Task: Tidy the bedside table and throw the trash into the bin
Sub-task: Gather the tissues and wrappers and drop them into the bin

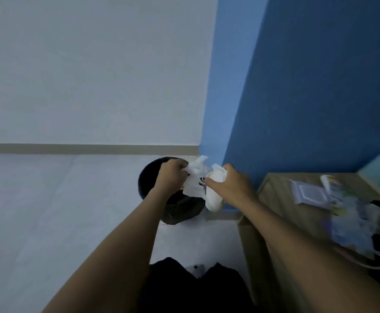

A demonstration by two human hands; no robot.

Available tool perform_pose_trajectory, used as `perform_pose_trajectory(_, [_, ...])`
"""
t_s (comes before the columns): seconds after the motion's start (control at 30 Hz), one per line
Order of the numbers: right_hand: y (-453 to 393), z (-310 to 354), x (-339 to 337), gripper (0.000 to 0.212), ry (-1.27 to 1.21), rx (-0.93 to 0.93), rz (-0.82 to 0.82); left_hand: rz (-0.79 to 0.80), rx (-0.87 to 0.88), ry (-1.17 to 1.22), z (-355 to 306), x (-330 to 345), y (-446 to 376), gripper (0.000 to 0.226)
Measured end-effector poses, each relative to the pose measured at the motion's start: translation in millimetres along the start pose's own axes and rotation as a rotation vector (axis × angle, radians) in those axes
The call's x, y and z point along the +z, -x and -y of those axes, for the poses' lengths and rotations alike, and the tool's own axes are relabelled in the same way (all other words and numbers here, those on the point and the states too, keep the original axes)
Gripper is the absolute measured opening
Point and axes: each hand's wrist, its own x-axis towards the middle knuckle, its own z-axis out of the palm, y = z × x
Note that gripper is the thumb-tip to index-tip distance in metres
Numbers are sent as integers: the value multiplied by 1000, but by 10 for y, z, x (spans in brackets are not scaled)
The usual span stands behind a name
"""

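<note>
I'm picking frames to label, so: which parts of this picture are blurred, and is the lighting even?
Head view: the clutter on the bedside table at right is smeared by motion blur, labels unreadable; the left hand and right hand gripping the white trash over the black bin are softer but recognisable; light is dim, flat, bluish, without glare; wide-angle distortion tilts the blue wall.
</note>
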Motion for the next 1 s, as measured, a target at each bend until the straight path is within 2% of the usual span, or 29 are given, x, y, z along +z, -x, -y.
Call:
perform_pose_trajectory(0.13, [-490, 219, 575, 59, -37, -21, 75, -149, -300, 200, 744, -68, -351, 23])
perform_pose_trajectory(0.27, [-1116, 180, 1125, 58, -58, 3, 101, -192, -497, 341, 1323, 171, -800, 24])
perform_pose_trajectory(0.4, [-1647, 6, 1642, 65, -71, 6, 98, -189, -557, 251, 1744, 533, -1153, 15])
perform_pose_trajectory(0.7, [-2358, -295, 2480, 69, -101, -77, 99, -135, -618, 154, 2344, 1231, -1576, 25])
perform_pose_trajectory(0.77, [-2435, -350, 2561, 69, -80, -86, 128, -142, -637, 161, 2387, 1302, -1607, 11])
perform_pose_trajectory(0.8, [-2463, -374, 2586, 69, -70, -87, 142, -136, -646, 153, 2403, 1320, -1616, 13])
perform_pose_trajectory(0.87, [-2507, -408, 2599, 70, -62, -84, 160, -119, -668, 124, 2417, 1319, -1635, 34])
perform_pose_trajectory(1.0, [-2496, -423, 2527, 70, -78, -91, 171, -137, -647, 86, 2397, 1264, -1638, 38])
